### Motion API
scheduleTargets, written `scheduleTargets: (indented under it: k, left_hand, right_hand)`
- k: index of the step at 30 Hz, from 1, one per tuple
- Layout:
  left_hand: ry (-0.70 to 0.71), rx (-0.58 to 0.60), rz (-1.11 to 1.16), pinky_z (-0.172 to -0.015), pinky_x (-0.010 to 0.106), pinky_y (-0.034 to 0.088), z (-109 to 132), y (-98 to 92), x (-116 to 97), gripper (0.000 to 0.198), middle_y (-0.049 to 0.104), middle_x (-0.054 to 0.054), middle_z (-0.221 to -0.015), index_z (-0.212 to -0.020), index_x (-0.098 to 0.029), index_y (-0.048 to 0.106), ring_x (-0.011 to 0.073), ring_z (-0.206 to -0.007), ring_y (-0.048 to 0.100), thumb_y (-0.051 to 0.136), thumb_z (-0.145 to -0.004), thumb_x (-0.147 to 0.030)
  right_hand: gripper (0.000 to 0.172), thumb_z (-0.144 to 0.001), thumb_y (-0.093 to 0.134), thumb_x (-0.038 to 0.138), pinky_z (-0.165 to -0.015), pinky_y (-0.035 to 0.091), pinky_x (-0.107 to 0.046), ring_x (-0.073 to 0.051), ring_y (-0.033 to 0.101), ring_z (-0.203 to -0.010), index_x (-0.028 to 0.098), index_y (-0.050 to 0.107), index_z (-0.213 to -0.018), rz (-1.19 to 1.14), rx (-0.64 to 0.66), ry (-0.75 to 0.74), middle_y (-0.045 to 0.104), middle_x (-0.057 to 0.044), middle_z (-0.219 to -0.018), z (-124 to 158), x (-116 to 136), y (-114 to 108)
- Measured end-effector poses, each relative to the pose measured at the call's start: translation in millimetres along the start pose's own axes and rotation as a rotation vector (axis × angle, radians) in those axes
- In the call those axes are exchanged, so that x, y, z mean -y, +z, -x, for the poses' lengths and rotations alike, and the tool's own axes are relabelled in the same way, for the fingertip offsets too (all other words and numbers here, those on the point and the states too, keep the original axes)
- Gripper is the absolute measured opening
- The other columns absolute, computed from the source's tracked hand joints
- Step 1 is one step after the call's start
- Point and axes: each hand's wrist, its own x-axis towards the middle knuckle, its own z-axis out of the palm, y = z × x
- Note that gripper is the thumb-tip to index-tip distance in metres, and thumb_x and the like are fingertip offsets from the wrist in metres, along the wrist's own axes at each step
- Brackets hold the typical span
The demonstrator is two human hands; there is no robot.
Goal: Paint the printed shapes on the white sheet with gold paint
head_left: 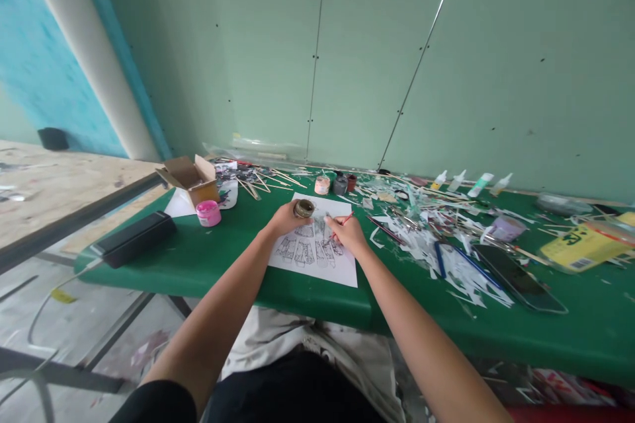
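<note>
A white sheet of paper (340,274) with black line drawings lies on the green table in front of me. My left hand (284,218) is closed around a small open jar of dark olive paint (303,209), over the paper's upper left part. Held pen-like in my right hand (348,234) is a thin red-handled paintbrush (348,217). Its tip is too small to make out, down by the paper. Grey-green colour shows on the drawing between the two hands. Behind the paper stand a peach paint jar (322,185) and a dark grey paint jar (340,185).
On the left are a pink paint jar (208,213), an open cardboard box (191,180) and a black speaker (139,238). Paper scraps (461,271), a phone (518,277), small glue bottles (480,185) and a yellow container (580,248) cover the right side.
</note>
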Motion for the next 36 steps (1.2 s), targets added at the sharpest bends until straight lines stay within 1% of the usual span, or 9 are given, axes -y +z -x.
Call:
scheduleTargets:
  k: [2,6,11,16,21,24,27,30,36]
  left_hand:
    - [-0.009,0.005,-0.002,-0.08,0.034,0.048,0.3,-0.4,-0.7,0.056,0.068,0.009,-0.105,-0.11,-0.015,0.06,0.0278,-0.096,0.063,0.077,-0.062,-0.039]
    - [-0.006,0.003,-0.016,-0.08,0.034,0.049,0.5,-0.7,-0.9,0.057,0.068,0.009,-0.106,-0.111,-0.016,0.059,0.028,-0.097,0.064,0.077,-0.062,-0.039]
    - [-0.011,-0.004,-0.034,-0.079,0.033,0.049,0.7,-0.6,-0.8,0.057,0.068,0.008,-0.105,-0.111,-0.017,0.059,0.0275,-0.096,0.064,0.077,-0.062,-0.039]
    - [-0.009,-0.014,-0.036,-0.078,0.033,0.049,1.0,-1.0,-2.5,0.054,0.069,0.008,-0.103,-0.107,-0.016,0.06,0.0281,-0.095,0.064,0.077,-0.061,-0.038]
    - [-0.014,-0.01,-0.031,-0.079,0.032,0.049,1.2,-2.0,-4.4,0.052,0.069,0.007,-0.103,-0.106,-0.017,0.06,0.0276,-0.096,0.064,0.077,-0.061,-0.038]
    - [-0.012,-0.002,-0.025,-0.079,0.033,0.048,1.3,-2.4,-4.8,0.053,0.069,0.008,-0.105,-0.107,-0.016,0.06,0.028,-0.097,0.064,0.077,-0.061,-0.037]
    - [-0.021,-0.002,-0.028,-0.08,0.034,0.048,1.4,-2.4,-4.5,0.054,0.068,0.009,-0.105,-0.107,-0.015,0.06,0.0285,-0.097,0.064,0.077,-0.061,-0.037]
    - [-0.023,-0.001,-0.032,-0.08,0.034,0.048,1.5,-2.3,-3.9,0.054,0.068,0.009,-0.106,-0.108,-0.016,0.059,0.0286,-0.098,0.063,0.077,-0.061,-0.037]
    - [-0.028,0.012,-0.034,-0.079,0.032,0.048,1.0,-2.8,-3.9,0.057,0.068,0.009,-0.108,-0.111,-0.016,0.059,0.0282,-0.099,0.063,0.077,-0.062,-0.038]
  right_hand:
    - [0.045,-0.07,0.057,0.056,-0.035,0.031,-0.022,-0.011,0.043,-0.031,0.021,0.046,-0.043,0.011,0.003,-0.001,0.048,0.002,-0.034,0.2,0.3,-0.4]
    - [0.044,-0.071,0.057,0.053,-0.035,0.03,-0.022,-0.011,0.044,-0.031,0.022,0.043,-0.042,0.02,-0.013,-0.007,0.045,0.002,-0.032,1.4,2.7,-1.5]
    - [0.044,-0.069,0.057,0.055,-0.035,0.029,-0.023,-0.011,0.043,-0.03,0.022,0.043,-0.043,-0.015,0.003,0.009,0.045,0.003,-0.032,1.1,1.4,-0.9]
    - [0.044,-0.07,0.056,0.055,-0.035,0.029,-0.022,-0.011,0.043,-0.031,0.022,0.043,-0.044,0.002,0.006,0.005,0.046,0.003,-0.034,0.0,-1.2,0.0]
    - [0.044,-0.069,0.056,0.053,-0.035,0.029,-0.022,-0.011,0.042,-0.03,0.022,0.039,-0.042,0.013,-0.011,-0.005,0.041,0.004,-0.03,0.7,1.6,-1.7]
    - [0.043,-0.069,0.055,0.053,-0.035,0.028,-0.023,-0.011,0.041,-0.029,0.022,0.04,-0.043,-0.007,-0.01,0.009,0.042,0.004,-0.031,0.9,1.8,-2.1]
    - [0.043,-0.069,0.056,0.053,-0.036,0.03,-0.023,-0.012,0.044,-0.031,0.022,0.042,-0.043,-0.009,0.021,0.0,0.045,0.003,-0.032,1.0,1.3,-1.7]
    - [0.043,-0.07,0.056,0.052,-0.037,0.031,-0.023,-0.012,0.046,-0.032,0.022,0.042,-0.043,0.026,0.024,-0.019,0.044,0.003,-0.032,1.3,1.7,-1.7]
    - [0.042,-0.071,0.054,0.051,-0.036,0.03,-0.022,-0.011,0.042,-0.031,0.022,0.038,-0.044,0.008,0.011,0.01,0.042,0.004,-0.032,1.6,2.6,-2.6]
